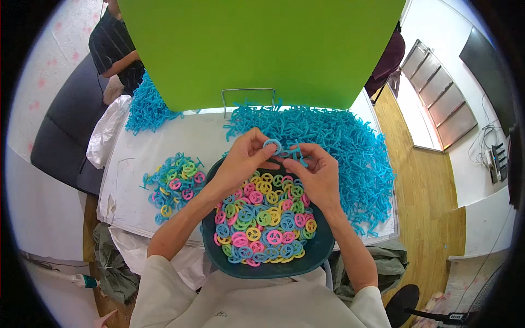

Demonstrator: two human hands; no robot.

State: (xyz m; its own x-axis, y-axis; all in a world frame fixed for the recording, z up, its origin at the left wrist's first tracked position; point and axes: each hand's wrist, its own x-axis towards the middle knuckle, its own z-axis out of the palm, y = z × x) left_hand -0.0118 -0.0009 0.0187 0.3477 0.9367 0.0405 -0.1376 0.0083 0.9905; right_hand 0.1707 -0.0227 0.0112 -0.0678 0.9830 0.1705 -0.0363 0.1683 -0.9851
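Note:
My left hand pinches a light blue spoked plastic wheel between thumb and fingers. Close beside it, my right hand is closed on a small blue plastic stem piece. The wheel and the stem are very near each other; whether they touch, I cannot tell. Below both hands sits a dark green basin, full of little spoked wheels in pink, yellow, green and blue. To the left on the table lies a small pile of blue stems with coloured wheels, some of them joined.
A large heap of blue stems covers the table's right side. Another blue heap lies far left, beside a white bag. A green panel stands across the white table. Beyond it, a person sits at left.

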